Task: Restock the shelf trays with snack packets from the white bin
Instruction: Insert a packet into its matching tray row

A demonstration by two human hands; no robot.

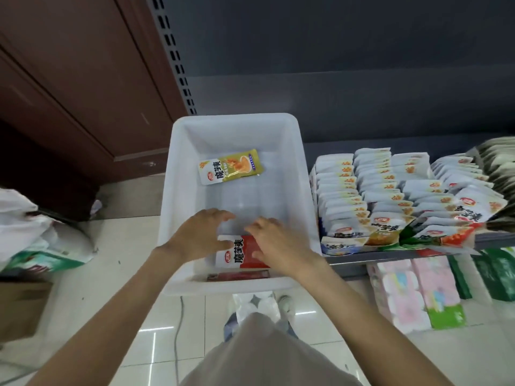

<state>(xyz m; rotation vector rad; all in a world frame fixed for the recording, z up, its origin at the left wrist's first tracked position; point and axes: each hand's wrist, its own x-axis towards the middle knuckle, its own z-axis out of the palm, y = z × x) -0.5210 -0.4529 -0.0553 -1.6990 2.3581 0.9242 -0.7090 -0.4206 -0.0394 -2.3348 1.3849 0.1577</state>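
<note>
Both our hands are down inside the white rectangular plastic bin (178, 174), working on the red-and-white snack packet (239, 253) that lies at its near end. Our left hand (199, 236) rests on the packet's left edge with the thumb against it and the fingers spread loosely forward; our right hand (274, 242) covers the packet's right side, fingers curled over it, though we cannot tell whether that grip has truly closed or is only touching.

We judge the restock to be nearly finished. The bin is almost bare: besides the packet under our hands we see a yellow-green snack packet (231, 167) lying flat toward the far end, well apart from us, and a dark red packet (238, 275) tucked against the near wall, partly hidden by the rim. To the right, the shelf trays (362, 247) hold dense upright rows of white packets, packed close together. What is left, as we read it, is to lift out these last few pieces and slot them into matching rows.

For room, the bin's interior is wide open around our hands, so lifting straight up meets only the near rim. The bin's right wall sits just beside the trays, making the carry short. The rows look tight, so finding a gap may need a push.
</note>
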